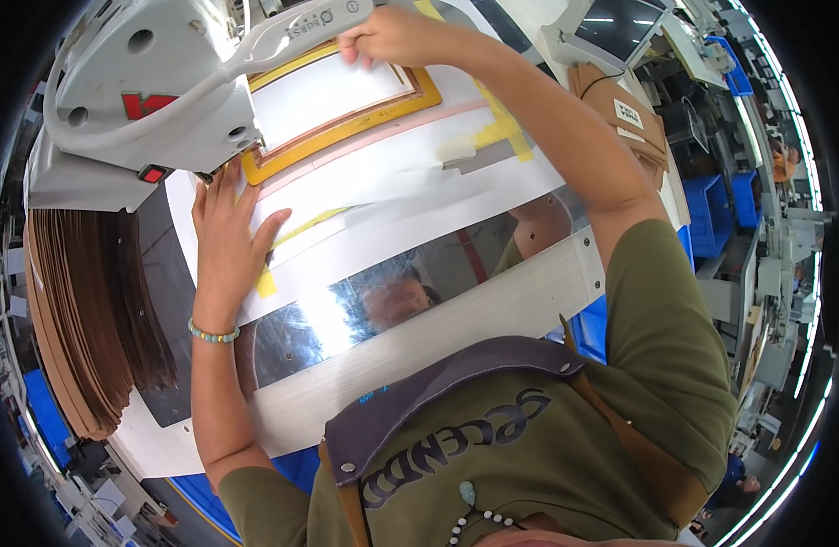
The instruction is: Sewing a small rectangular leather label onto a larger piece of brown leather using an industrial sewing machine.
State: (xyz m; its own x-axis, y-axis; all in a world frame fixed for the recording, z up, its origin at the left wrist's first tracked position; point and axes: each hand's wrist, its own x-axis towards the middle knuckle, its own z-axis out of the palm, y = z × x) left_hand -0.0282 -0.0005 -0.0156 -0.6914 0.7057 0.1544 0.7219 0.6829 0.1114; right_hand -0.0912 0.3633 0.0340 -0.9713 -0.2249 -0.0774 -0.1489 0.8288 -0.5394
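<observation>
My left hand (226,214) lies with its fingers spread on a white sheet (365,223). Its fingertips reach the near left corner of a yellow rectangular frame (337,141), close under the head of a grey-white machine (146,82). The frame has a brown inner border around a white panel (324,96). Over the far side of the frame, my right hand (383,38) has its fingers curled together. Whatever is between them, if anything, is hidden. Just left of these fingers is the end of a light grey control bar (305,25) on the machine.
A thick stack of brown sheets (87,319) stands at the left. A shiny metal plate (392,292) lies along the near side of the table. Brown cardboard pieces (625,114) and a screen (616,27) sit at the far right, with blue bins (707,214) beyond.
</observation>
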